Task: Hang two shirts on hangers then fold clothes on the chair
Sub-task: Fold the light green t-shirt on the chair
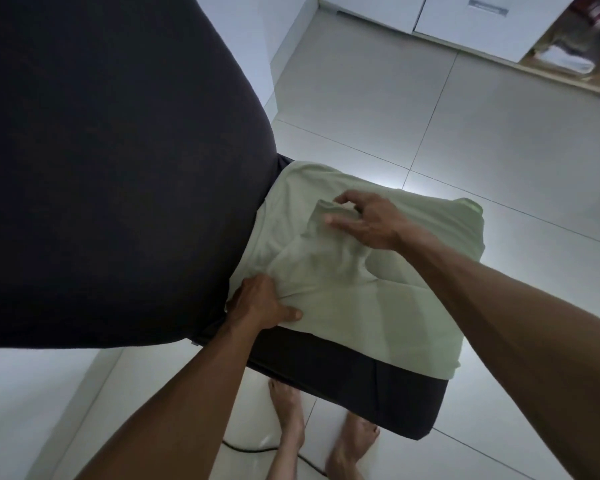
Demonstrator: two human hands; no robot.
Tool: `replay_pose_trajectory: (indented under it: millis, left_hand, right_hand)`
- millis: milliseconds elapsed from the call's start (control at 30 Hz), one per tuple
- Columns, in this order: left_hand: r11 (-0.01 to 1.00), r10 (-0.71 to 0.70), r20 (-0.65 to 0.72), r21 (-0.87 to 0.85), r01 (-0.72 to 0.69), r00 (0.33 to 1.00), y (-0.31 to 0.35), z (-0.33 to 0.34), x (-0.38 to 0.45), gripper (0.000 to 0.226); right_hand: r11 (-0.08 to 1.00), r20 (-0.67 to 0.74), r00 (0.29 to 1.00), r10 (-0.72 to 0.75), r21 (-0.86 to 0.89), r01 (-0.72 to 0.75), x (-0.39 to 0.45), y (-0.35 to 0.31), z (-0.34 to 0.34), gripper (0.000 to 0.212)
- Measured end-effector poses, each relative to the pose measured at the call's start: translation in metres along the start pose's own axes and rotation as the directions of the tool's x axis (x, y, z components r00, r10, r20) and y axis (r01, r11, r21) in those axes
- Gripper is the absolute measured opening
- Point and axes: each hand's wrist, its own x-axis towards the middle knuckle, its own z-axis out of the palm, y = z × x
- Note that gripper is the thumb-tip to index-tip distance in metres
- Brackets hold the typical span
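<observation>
A pale green shirt lies spread over the dark seat of a chair at the centre of the head view. One sleeve is folded inward across the body of the shirt. My left hand pinches the cloth at the shirt's near left edge, close to the chair's back. My right hand rests on the folded sleeve, with finger and thumb closed on its cuff. The chair's tall dark backrest fills the left of the view.
Pale floor tiles surround the chair. A white cabinet with drawers and an open shelf with shoes stand at the top right. My bare feet and a black cable are below the seat.
</observation>
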Motion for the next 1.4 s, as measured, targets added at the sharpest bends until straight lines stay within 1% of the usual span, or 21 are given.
replay_pose_trajectory:
  millis: [67, 100, 167, 233, 300, 367, 433, 567, 633, 700, 767, 800, 867, 933, 967, 1033, 1167, 1233, 1300, 1367, 1400]
  left_hand:
    - [1.000, -0.003, -0.005, 0.002, 0.003, 1.000, -0.001, 0.001, 0.000, 0.064]
    - [1.000, -0.003, -0.008, 0.006, 0.003, 1.000, -0.001, 0.000, -0.001, 0.064]
    - [1.000, 0.001, -0.010, 0.023, -0.001, 1.000, -0.001, 0.000, -0.001, 0.065]
    - [0.999, 0.004, -0.008, 0.035, -0.004, 1.000, 0.001, 0.000, 0.000, 0.064]
    - [0.999, 0.002, 0.005, 0.039, -0.003, 1.000, 0.003, -0.002, 0.000, 0.063]
    - [1.000, -0.005, 0.010, 0.031, 0.005, 1.000, 0.002, -0.004, 0.002, 0.063]
    - [0.999, -0.022, 0.021, 0.044, 0.021, 1.000, 0.004, -0.005, 0.001, 0.066]
    - [0.972, -0.109, 0.114, 0.220, 0.082, 0.988, 0.021, -0.019, 0.000, 0.090]
    - [0.980, -0.091, 0.075, 0.184, 0.076, 0.993, 0.038, -0.035, 0.002, 0.062]
    - [0.998, -0.005, -0.114, 0.067, 0.013, 0.993, 0.060, -0.046, 0.014, 0.036]
    - [0.992, 0.106, -0.270, -0.035, -0.120, 0.957, 0.084, -0.048, 0.028, 0.034]
    - [0.984, 0.157, -0.292, -0.038, -0.175, 0.943, 0.096, -0.046, 0.035, 0.039]
    - [0.982, 0.184, -0.267, 0.009, -0.188, 0.946, 0.117, -0.041, 0.050, 0.048]
    - [0.986, 0.155, -0.279, -0.022, -0.168, 0.948, 0.130, -0.039, 0.064, 0.034]
    - [0.982, 0.135, -0.289, -0.088, -0.166, 0.948, 0.135, -0.041, 0.067, 0.019]
    - [0.936, 0.115, -0.272, -0.292, -0.196, 0.955, 0.135, -0.046, 0.071, 0.017]
    - [0.643, 0.212, -0.263, -0.688, -0.336, 0.941, 0.110, -0.062, 0.051, 0.021]
    - [0.523, 0.255, -0.262, -0.773, -0.361, 0.931, 0.093, -0.071, 0.035, 0.024]
    - [0.455, 0.271, -0.256, -0.816, -0.358, 0.928, 0.080, -0.079, 0.017, 0.030]
    - [0.458, 0.311, -0.248, -0.807, -0.373, 0.918, 0.065, -0.087, -0.002, 0.037]
    - [0.520, 0.352, -0.217, -0.764, -0.382, 0.911, 0.055, -0.092, -0.011, 0.039]
  right_hand:
    - [0.961, 0.235, 0.960, 0.151, -0.261, -0.088, -0.002, 0.001, -0.011, 0.076]
    - [0.928, 0.294, 0.932, 0.213, -0.358, -0.100, -0.003, 0.002, -0.015, 0.079]
    - [0.892, 0.314, 0.916, 0.250, -0.441, -0.093, -0.002, 0.009, -0.019, 0.063]
    - [0.901, 0.255, 0.948, 0.189, -0.429, -0.064, 0.000, 0.013, -0.023, 0.040]
    - [0.922, 0.131, 0.988, 0.081, -0.387, -0.024, 0.001, 0.012, -0.028, 0.026]
    - [0.914, -0.017, 1.000, -0.021, -0.405, 0.012, 0.003, 0.010, -0.033, 0.026]
    - [0.917, -0.121, 0.992, -0.046, -0.399, -0.006, 0.003, 0.011, -0.032, 0.032]
    - [0.920, -0.086, 0.977, 0.194, -0.330, -0.212, -0.005, 0.024, -0.025, 0.078]
    - [0.917, -0.080, 0.941, 0.329, -0.209, -0.339, -0.014, 0.033, -0.022, 0.094]
    - [0.901, -0.090, 0.908, 0.409, -0.116, -0.417, -0.024, 0.045, -0.019, 0.094]
    - [0.882, -0.110, 0.883, 0.456, -0.075, -0.465, -0.031, 0.051, -0.011, 0.087]
    - [0.872, -0.124, 0.871, 0.476, -0.064, -0.486, -0.033, 0.052, -0.007, 0.083]
    - [0.854, -0.130, 0.850, 0.511, -0.039, -0.519, -0.029, 0.056, 0.003, 0.072]
    - [0.846, -0.121, 0.839, 0.530, 0.003, -0.533, -0.025, 0.059, 0.010, 0.059]
    - [0.847, -0.126, 0.838, 0.531, 0.029, -0.531, -0.024, 0.059, 0.012, 0.053]
    - [0.862, -0.151, 0.848, 0.507, 0.078, -0.501, -0.023, 0.060, 0.012, 0.041]
    - [0.922, -0.243, 0.895, 0.373, 0.207, -0.328, -0.038, 0.048, 0.008, 0.025]
    - [0.951, -0.314, 0.910, 0.269, 0.235, -0.200, -0.052, 0.038, 0.007, 0.020]
    - [0.976, -0.329, 0.933, 0.144, 0.200, -0.080, -0.068, 0.027, 0.007, 0.022]
    - [0.989, -0.217, 0.976, 0.022, 0.145, 0.010, -0.083, 0.019, 0.005, 0.032]
    - [0.991, -0.096, 0.995, -0.019, 0.133, 0.032, -0.091, 0.016, 0.004, 0.035]
